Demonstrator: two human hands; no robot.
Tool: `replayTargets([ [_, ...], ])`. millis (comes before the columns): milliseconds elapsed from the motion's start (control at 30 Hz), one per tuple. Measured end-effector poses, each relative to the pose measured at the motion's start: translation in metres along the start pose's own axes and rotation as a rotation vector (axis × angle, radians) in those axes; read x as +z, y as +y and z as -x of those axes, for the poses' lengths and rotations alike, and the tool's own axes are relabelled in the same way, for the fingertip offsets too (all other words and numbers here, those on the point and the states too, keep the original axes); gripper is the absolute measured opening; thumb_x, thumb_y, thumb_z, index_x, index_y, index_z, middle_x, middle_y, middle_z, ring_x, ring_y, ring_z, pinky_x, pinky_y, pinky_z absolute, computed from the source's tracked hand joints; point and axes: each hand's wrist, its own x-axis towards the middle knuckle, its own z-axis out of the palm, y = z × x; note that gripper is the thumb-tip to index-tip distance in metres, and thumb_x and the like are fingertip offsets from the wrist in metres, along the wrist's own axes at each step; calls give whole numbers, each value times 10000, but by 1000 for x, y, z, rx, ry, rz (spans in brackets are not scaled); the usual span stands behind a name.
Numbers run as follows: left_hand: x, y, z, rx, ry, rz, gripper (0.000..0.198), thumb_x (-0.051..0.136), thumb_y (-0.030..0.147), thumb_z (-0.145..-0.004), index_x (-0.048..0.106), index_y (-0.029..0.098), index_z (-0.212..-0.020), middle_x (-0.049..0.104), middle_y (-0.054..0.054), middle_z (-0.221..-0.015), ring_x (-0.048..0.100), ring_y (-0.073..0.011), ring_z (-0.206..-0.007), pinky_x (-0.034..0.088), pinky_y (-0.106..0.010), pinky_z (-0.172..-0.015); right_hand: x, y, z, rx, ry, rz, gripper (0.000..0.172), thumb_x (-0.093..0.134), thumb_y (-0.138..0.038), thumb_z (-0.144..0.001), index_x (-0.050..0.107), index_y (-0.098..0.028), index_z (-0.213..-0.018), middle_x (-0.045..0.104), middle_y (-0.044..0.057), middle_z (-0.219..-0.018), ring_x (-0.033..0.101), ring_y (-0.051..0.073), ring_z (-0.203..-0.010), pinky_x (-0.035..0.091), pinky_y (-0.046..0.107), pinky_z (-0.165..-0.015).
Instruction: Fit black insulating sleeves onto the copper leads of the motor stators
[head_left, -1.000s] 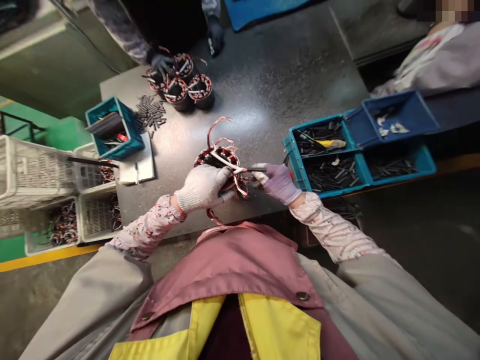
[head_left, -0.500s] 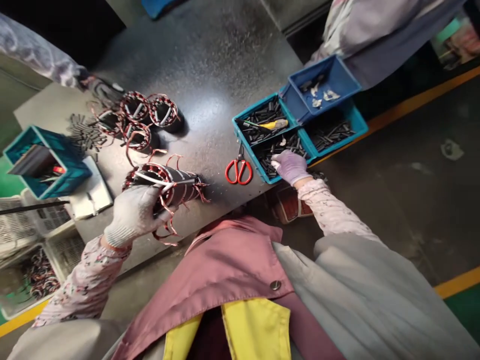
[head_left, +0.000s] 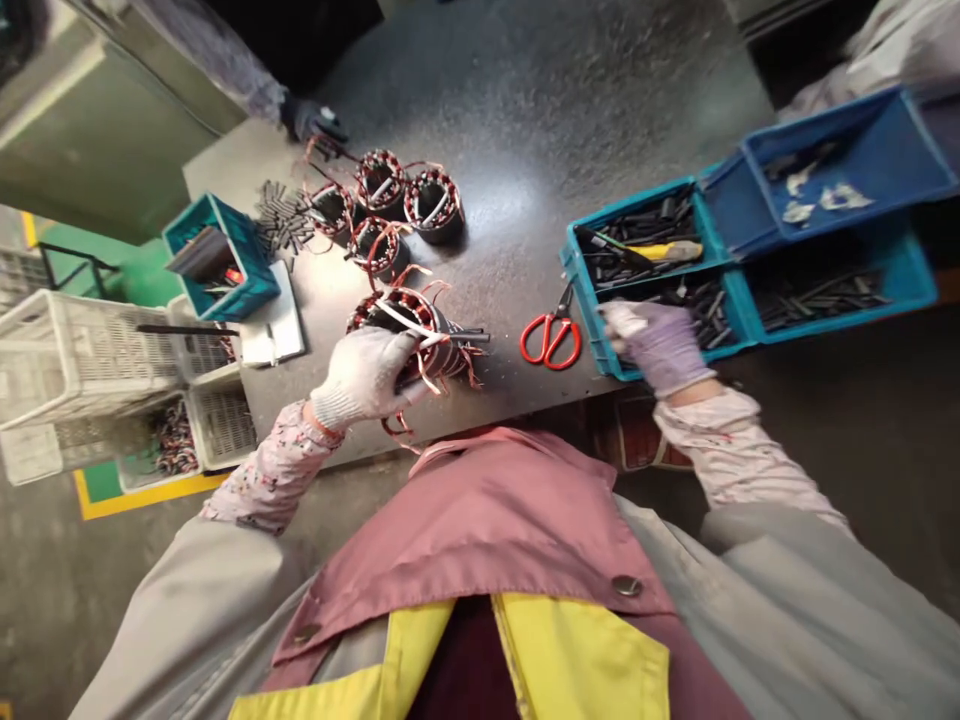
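Copper-wound motor stator, on its side and tilted over the steel workbench, near the middle of the view. Clamped in the white-gloved left hand, fingers wrapped firmly round its body, red and copper wire ends splaying outward, short dark sticks poking from the far end. Purple-gloved right hand at 3 o'clock from the stator and well apart from it, low over black insulating sticks in a teal compartment bin; fingers bunched, but whether closed on anything, impossible to tell. Red-handled scissors on the bench, just beside that bin. Yellow-handled screwdriver among dark pieces in the bin's upper compartment, blue tray of pale scraps beyond it at 2 o'clock. Four upright stators at 12 o'clock, a co-worker's dark-gloved hand near them at 11 o'clock. Small teal bin at 10 o'clock, white plastic crates at 9 o'clock.
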Motion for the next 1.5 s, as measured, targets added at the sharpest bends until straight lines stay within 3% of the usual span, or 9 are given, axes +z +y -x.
replayTargets([
  [133,1,1,-2,28,19,20,541,519,584,-854,668,154,-1147,714,-105,-810,684,-272,-754,455,-353,-685,87,-15,5,162,-65,-211,248,798,-382,-751,707,-188,-878,671,14,-710,588,101,-544,501,218,-490],
  [267,4,4,-4,10,29,46,538,534,564,-856,647,159,-1191,715,-102,-824,687,-270,-762,454,-354,-692,133,-16,10,246,-21,-219,291,812,-398,-742,673,-160,-838,661,5,-661,617,104,-513,494,188,-434],
  [633,4,5,-6,19,12,50,480,529,545,-856,657,159,-1110,695,-100,-773,678,-270,-728,459,-362,-675,171,16,20,166,123,-244,376,681,-479,-826,719,-156,-1015,743,59,-848,703,170,-656,569,254,-519],
  [900,1,-2,-3,42,24,18,517,557,582,-834,672,159,-1109,707,-105,-785,687,-278,-750,473,-359,-686,167,-11,-6,-161,-93,321,217,606,-225,-899,785,-179,-1013,772,64,-991,718,212,-957,538,318,-907],
  [1033,-2,-7,-1,57,21,-20,469,563,593,-831,684,179,-1014,702,-102,-739,682,-265,-697,465,-347,-623,181,-31,-13,-146,-129,639,257,574,-277,-951,787,-178,-1056,765,101,-1064,706,247,-1030,512,323,-905],
  [1133,-4,-9,2,54,6,-42,429,551,581,-849,678,184,-950,700,-109,-736,686,-270,-695,473,-358,-614,159,-31,-10,-193,-196,659,262,569,-289,-963,772,-185,-1091,765,64,-1072,708,210,-1005,516,296,-900],
  [1267,-5,-9,5,27,16,-21,431,530,544,-862,682,166,-1004,702,-112,-747,697,-300,-726,491,-383,-628,57,-3,9,-122,166,742,353,498,-250,-971,699,-153,-1245,698,136,-1257,640,268,-1188,467,432,-1062],
  [1367,-5,-8,6,-6,24,-39,453,543,557,-847,692,160,-1005,694,-102,-727,694,-298,-721,490,-378,-625,-18,30,5,69,261,851,209,583,-261,-900,757,-146,-916,731,194,-1036,640,382,-1137,439,621,-1035],
  [1500,-7,-6,6,-42,7,-1,442,558,570,-836,675,200,-1048,709,-96,-807,694,-282,-789,520,-393,-706,-54,80,-28,67,193,797,238,770,-268,-746,616,-212,-573,656,115,-674,640,398,-1100,408,661,-1047],
])
